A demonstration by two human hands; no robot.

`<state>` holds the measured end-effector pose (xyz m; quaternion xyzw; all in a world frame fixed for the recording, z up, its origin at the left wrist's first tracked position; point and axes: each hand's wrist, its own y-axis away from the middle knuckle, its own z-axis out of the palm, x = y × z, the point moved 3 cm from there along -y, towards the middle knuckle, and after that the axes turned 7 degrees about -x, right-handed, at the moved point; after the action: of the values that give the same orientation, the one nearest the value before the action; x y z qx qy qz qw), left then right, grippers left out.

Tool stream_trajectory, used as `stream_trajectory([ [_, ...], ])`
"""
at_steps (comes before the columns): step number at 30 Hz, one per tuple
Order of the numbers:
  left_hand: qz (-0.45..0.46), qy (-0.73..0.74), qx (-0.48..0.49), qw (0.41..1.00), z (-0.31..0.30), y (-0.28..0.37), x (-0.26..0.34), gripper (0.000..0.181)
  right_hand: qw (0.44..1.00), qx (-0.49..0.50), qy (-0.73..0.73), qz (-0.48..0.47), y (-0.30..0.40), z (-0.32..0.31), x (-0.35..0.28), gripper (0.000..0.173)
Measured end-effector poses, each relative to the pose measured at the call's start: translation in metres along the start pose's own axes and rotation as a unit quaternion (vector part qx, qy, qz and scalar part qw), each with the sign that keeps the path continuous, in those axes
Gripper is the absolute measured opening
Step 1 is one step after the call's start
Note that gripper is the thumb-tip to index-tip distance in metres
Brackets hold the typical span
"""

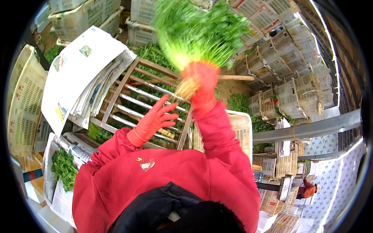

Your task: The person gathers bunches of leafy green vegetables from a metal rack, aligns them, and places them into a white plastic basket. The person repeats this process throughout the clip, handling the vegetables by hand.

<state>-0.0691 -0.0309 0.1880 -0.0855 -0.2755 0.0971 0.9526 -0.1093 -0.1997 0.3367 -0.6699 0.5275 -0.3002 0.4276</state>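
My right hand [204,84], in a red rubber glove, grips a large bunch of leafy green herbs [201,35] at its stems, with pale roots sticking out below the fist. The bunch is blurred, its leaves spread towards the top of the view. My left hand [157,118], in the same kind of glove, holds nothing; its fingers are apart above a metal rack with bars [140,100]. Loose greens [151,54] lie behind and beneath the rack. To its left rests a stack of newspapers [93,90] with a large white printed sheet [74,70] on top.
A pale plastic crate [246,128] stands close to my right forearm. More crates [84,20] are stacked ahead and at left. A paper-lined crate [49,171] holds greens at lower left. A metal beam [306,131] crosses at right. Another person [309,189] is far off, lower right.
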Motion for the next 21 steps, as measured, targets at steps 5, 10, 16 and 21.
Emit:
stream_trajectory([
  [5,-0.261,0.238,0.247,0.902,-0.094,0.077,-0.074,0.070,0.916,-0.361,-0.114,0.132,0.226,0.103,-0.098,0.015],
  [10,-0.240,0.202,0.274,0.909,-0.118,0.111,-0.089,0.069,0.924,-0.307,-0.175,0.146,0.203,0.101,-0.106,0.020],
  [16,-0.197,0.156,0.263,0.931,-0.116,0.118,-0.085,0.077,0.932,-0.314,-0.146,0.104,0.202,0.095,-0.098,0.022],
  [21,-0.186,0.019,0.212,0.959,-0.118,0.116,-0.070,0.080,0.923,-0.310,-0.191,0.127,0.198,0.090,-0.080,0.026],
])
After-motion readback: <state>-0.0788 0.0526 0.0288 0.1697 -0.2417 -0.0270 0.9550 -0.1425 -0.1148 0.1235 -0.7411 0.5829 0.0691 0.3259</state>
